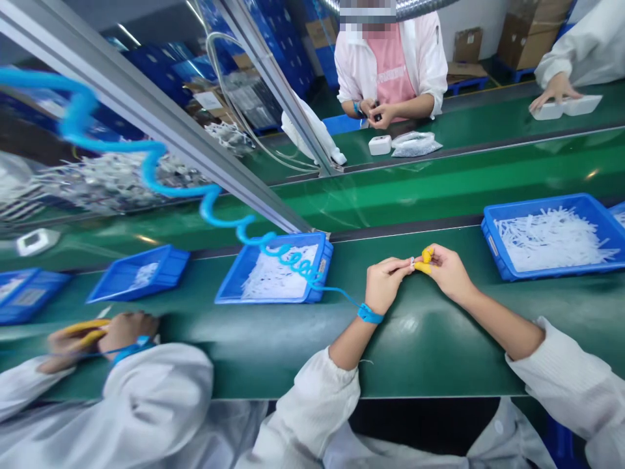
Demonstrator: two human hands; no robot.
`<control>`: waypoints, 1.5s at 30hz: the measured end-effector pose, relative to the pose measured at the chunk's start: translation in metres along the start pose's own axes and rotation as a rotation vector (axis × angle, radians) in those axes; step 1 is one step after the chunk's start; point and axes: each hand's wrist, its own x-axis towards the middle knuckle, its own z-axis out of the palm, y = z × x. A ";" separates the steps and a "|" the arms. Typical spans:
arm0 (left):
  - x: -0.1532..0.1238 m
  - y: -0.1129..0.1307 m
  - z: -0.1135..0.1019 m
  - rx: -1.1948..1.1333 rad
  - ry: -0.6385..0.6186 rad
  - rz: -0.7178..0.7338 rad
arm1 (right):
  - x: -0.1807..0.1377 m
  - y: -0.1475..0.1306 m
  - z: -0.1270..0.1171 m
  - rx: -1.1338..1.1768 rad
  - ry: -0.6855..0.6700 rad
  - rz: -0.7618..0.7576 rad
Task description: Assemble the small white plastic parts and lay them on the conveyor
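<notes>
My left hand (384,281) and my right hand (443,268) meet above the green table (303,352), fingertips pinched together on a small white part (409,263) too small to name. My right hand's fingertips wear yellow finger cots. A blue wrist strap (370,314) circles my left wrist, and its coiled blue cord (205,202) runs up to the left. A blue tray of white strips (554,236) lies just right of my hands. Another blue tray of white parts (276,268) lies to the left.
A co-worker at my left, in a white coat, works with yellow-tipped fingers (85,333). Two more blue trays (139,273) sit at far left. Across the green conveyor belt (439,182) a person in a white coat (390,65) handles small parts. Another person's hand (554,91) rests on white boxes.
</notes>
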 end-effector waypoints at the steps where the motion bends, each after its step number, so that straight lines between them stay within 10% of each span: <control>1: 0.000 0.000 0.000 0.002 0.006 0.003 | 0.001 0.000 0.000 0.012 -0.007 0.000; 9: 0.006 0.000 0.002 -0.275 0.021 -0.197 | 0.006 0.002 -0.001 0.129 -0.038 0.004; 24: 0.007 0.005 -0.002 -0.028 -0.005 -0.014 | 0.003 0.001 0.000 -0.063 -0.028 -0.071; 35: 0.024 -0.005 -0.049 0.551 -0.234 0.186 | 0.012 -0.004 -0.032 -0.800 0.239 -0.435; 45: 0.021 -0.006 -0.039 0.512 -0.230 0.195 | -0.008 -0.012 -0.005 -0.600 -0.074 -0.470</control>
